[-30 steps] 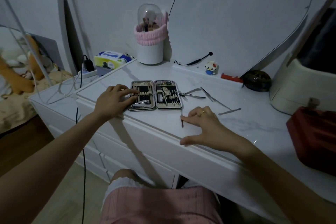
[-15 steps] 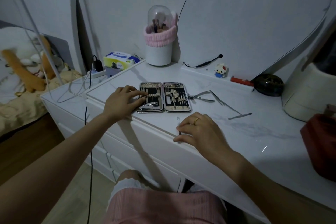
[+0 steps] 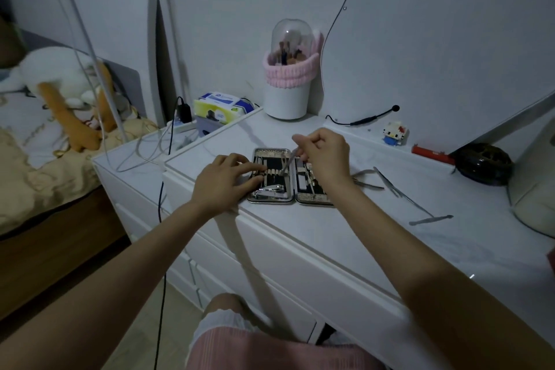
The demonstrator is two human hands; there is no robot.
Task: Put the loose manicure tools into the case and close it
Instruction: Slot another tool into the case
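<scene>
Steel tool (image 3: 287, 163) pinched in my right hand (image 3: 326, 156), tip seemingly touching the open case (image 3: 271, 200) mid-frame; my left hand (image 3: 223, 182) lies flat, fingers straight, on its left half.

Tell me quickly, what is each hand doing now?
Left hand: open, fingers resting on the case.
Right hand: pinching a thin metal tool over the case.

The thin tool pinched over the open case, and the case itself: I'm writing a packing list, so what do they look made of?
The thin silver tool pinched by the right hand looks like bare polished metal, probably steel: grey with a pale glint. The open manicure case shows a shiny metallic rim and a matte black lining, possibly fabric or leatherette; too blurred to say.
</scene>
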